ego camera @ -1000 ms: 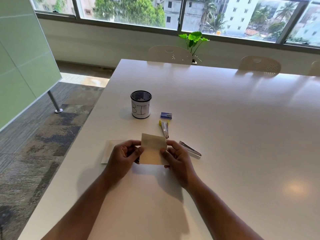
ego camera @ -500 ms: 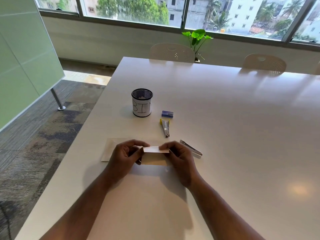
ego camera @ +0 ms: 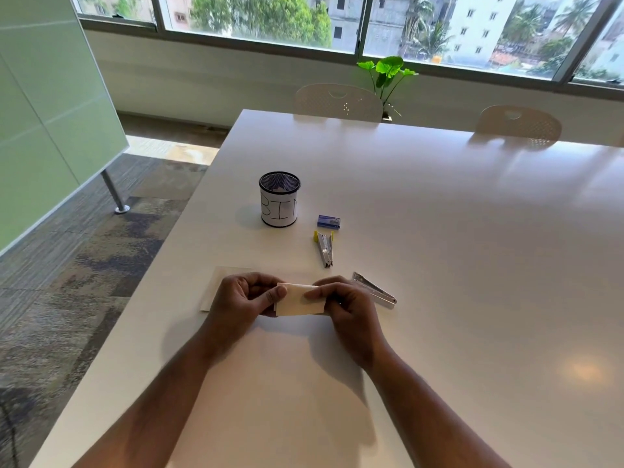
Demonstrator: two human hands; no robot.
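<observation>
nearer the person than the mesh cup, and well apart from it, a folded slip of paper was held low over the tabletop; whether it touched the surface could not be told. the left hand gripped the slip's left end, thumb pressed on top and fingers curled round behind. the right hand pinched the other end, its fingers clamped along the top of the slip. the slip lay roughly level between the two hands. a flat pale sheet lay on the tabletop under the left hand, on the near side of the cup. just right of the cup sat a small blue box. a stapler lay a little nearer the person than the box, its yellow end toward the cup. a bare metal piece lay farther right of the cup, just beside the right hand. the cup stood upright, "bin" lettered on its white wrap.
</observation>
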